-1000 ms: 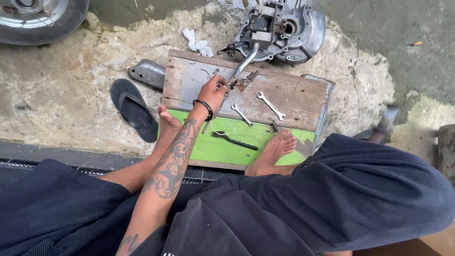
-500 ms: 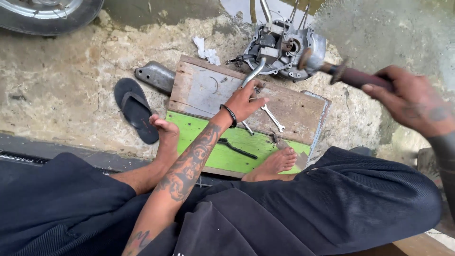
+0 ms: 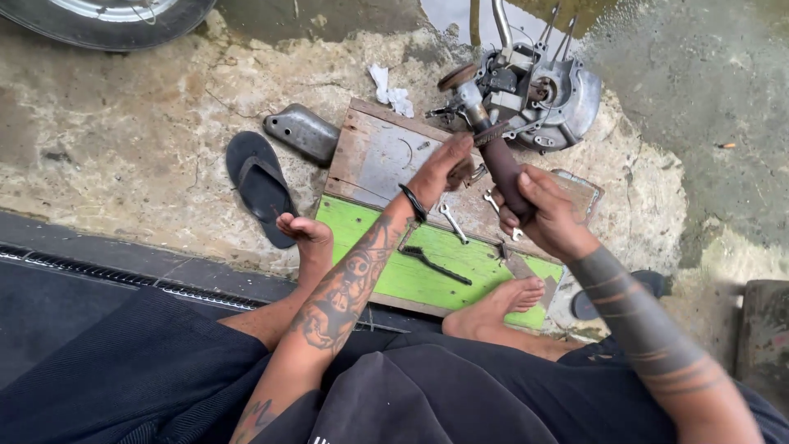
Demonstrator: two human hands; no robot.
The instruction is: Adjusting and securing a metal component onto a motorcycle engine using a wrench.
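Hammer [image 3: 485,140] now over engine casing [image 3: 546,94]

This is a rough outdoor repair spot, the sort of roadside yard where motorbikes get fixed. An engine block [image 3: 538,90] with its cover off sits on cracked, stained concrete ground [image 3: 123,140], beside a worn wooden board [image 3: 378,156] strewn with spanners [image 3: 453,223] and a dark brush [image 3: 434,264]. A vehicle tyre [image 3: 115,16] shows at the top edge, a loose metal cover [image 3: 302,131] and a crumpled rag [image 3: 391,90] lie on the ground, and a puddle [image 3: 448,16] stands near the engine.
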